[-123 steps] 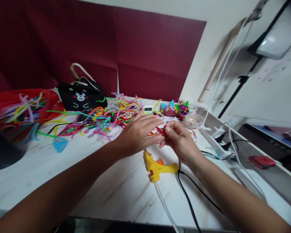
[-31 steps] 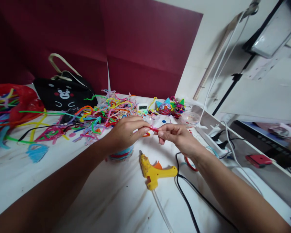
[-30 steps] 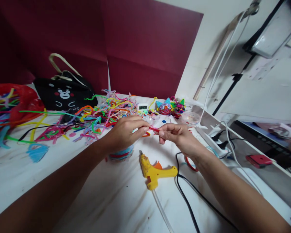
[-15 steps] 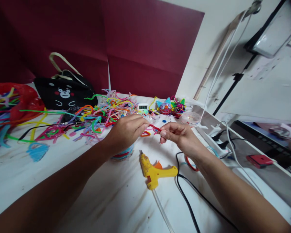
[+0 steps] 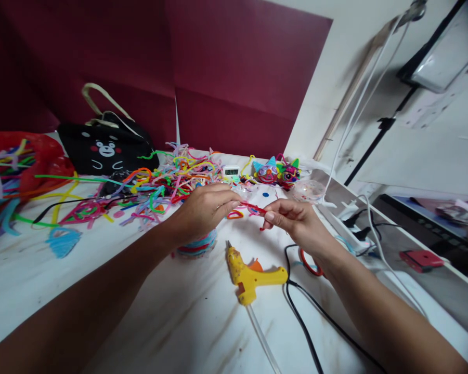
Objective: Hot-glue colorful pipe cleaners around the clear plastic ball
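Note:
My left hand (image 5: pixel 205 210) and my right hand (image 5: pixel 296 221) meet above the middle of the white table (image 5: pixel 101 291). Both pinch the ends of a short red pipe cleaner (image 5: pixel 255 209) that spans the gap between the fingertips. A striped blue and red coiled piece (image 5: pixel 197 246) lies on the table under my left wrist. A yellow glue gun (image 5: pixel 251 275) lies flat just below my hands, its black cord (image 5: pixel 300 311) running toward me.
A heap of coloured pipe cleaners (image 5: pixel 159 179) covers the table behind my hands. A black bear bag (image 5: pixel 107 148) and a red bag (image 5: pixel 23 166) sit at the left. Two pipe-cleaner cat heads (image 5: pixel 276 174), a small timer (image 5: pixel 231 171) and a power strip (image 5: pixel 353 223) stand at the right.
My hands have drawn slightly apart, so more of the red pipe cleaner shows between them. Four seconds ago the left hand's fingers were stretched over the right hand's pinch.

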A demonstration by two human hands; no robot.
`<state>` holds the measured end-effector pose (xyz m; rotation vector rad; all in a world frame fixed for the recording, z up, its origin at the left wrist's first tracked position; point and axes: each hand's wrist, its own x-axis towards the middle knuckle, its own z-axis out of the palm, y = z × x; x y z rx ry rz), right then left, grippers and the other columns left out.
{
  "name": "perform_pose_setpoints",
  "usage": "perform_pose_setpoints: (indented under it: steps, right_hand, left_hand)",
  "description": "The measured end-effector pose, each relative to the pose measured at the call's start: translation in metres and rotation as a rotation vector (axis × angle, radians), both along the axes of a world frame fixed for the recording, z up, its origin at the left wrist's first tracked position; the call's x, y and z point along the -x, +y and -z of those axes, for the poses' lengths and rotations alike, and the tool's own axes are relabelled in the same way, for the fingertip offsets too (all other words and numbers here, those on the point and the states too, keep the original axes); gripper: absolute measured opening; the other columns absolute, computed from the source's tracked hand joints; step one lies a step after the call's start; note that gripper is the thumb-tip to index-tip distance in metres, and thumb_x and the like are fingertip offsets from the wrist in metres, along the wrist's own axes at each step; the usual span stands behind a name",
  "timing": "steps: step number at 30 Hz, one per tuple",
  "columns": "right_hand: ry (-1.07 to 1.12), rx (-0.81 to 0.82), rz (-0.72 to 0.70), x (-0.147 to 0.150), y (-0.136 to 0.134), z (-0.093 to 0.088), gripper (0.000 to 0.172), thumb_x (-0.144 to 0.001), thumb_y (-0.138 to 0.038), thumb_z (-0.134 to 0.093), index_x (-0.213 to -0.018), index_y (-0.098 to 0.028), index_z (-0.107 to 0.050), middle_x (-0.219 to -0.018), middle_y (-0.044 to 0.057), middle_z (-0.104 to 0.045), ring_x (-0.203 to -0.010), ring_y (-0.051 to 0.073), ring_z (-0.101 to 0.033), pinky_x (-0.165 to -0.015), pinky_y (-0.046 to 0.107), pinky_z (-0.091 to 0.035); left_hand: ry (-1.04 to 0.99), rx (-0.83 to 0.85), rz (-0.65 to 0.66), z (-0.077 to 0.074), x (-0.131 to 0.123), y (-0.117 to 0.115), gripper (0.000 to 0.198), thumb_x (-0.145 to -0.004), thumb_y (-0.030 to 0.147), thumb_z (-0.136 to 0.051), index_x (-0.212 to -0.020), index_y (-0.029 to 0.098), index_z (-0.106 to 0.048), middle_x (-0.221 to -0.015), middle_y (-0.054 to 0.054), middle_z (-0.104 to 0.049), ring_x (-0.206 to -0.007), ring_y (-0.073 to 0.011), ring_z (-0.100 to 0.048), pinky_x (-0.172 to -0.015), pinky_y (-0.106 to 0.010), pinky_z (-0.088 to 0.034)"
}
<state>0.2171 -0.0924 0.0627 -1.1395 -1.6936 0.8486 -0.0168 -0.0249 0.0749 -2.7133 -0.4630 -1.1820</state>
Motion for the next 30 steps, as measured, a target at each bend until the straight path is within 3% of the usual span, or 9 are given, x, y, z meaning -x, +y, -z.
perform_pose_setpoints:
  steps: [7,12,18,24,30]
  right_hand:
    - [-0.192,-0.079,-0.027,0.009,-0.006,-0.006,0.016,-0.089,-0.033,-0.067,-0.083,-0.018,-0.071,-0.077,0.002,-0.073,-0.073,0.017,-0.064,-0.067,0.027,-0.044]
    - [-0.241,-0.153,-0.013,0.015,-0.003,-0.008,0.020,-0.094,-0.033,-0.060,-0.083,-0.019,-0.069,-0.072,0.001,-0.071,-0.069,0.016,-0.064,-0.064,0.026,-0.043]
    - [-0.276,-0.199,0.027,0.012,-0.004,-0.009,0.023,-0.093,-0.030,-0.061,-0.074,-0.019,-0.069,-0.073,0.002,-0.073,-0.070,0.016,-0.064,-0.066,0.027,-0.042]
    - [-0.251,-0.191,0.090,0.003,-0.005,-0.010,0.023,-0.093,-0.031,-0.061,-0.078,-0.017,-0.072,-0.073,0.004,-0.074,-0.069,0.016,-0.065,-0.067,0.027,-0.045]
    - [-0.231,-0.169,0.112,-0.004,-0.005,-0.005,0.022,-0.092,-0.034,-0.063,-0.080,-0.017,-0.072,-0.071,0.002,-0.073,-0.066,0.015,-0.064,-0.061,0.025,-0.043]
  left_hand:
    - [0.015,-0.164,0.025,0.003,-0.006,-0.003,0.026,-0.098,0.013,-0.050,-0.085,0.011,-0.072,-0.077,-0.007,-0.074,-0.074,-0.0183,-0.066,-0.071,-0.029,-0.051]
    - [-0.004,-0.092,0.036,0.004,-0.005,-0.002,0.022,-0.099,0.016,-0.051,-0.093,0.013,-0.072,-0.080,-0.005,-0.074,-0.074,-0.0165,-0.066,-0.072,-0.027,-0.051]
    - [-0.025,-0.102,-0.073,0.004,-0.005,-0.004,0.027,-0.100,0.019,-0.050,-0.083,0.013,-0.071,-0.075,-0.005,-0.071,-0.071,-0.0164,-0.065,-0.069,-0.026,-0.050]
    - [-0.063,-0.053,-0.040,0.003,0.001,0.002,0.024,-0.100,0.020,-0.051,-0.093,0.012,-0.072,-0.084,-0.006,-0.075,-0.076,-0.0161,-0.069,-0.072,-0.025,-0.051]
    - [-0.009,-0.097,-0.116,0.004,0.003,0.005,0.029,-0.101,0.022,-0.048,-0.087,0.011,-0.071,-0.082,-0.007,-0.075,-0.077,-0.0188,-0.070,-0.072,-0.028,-0.052]
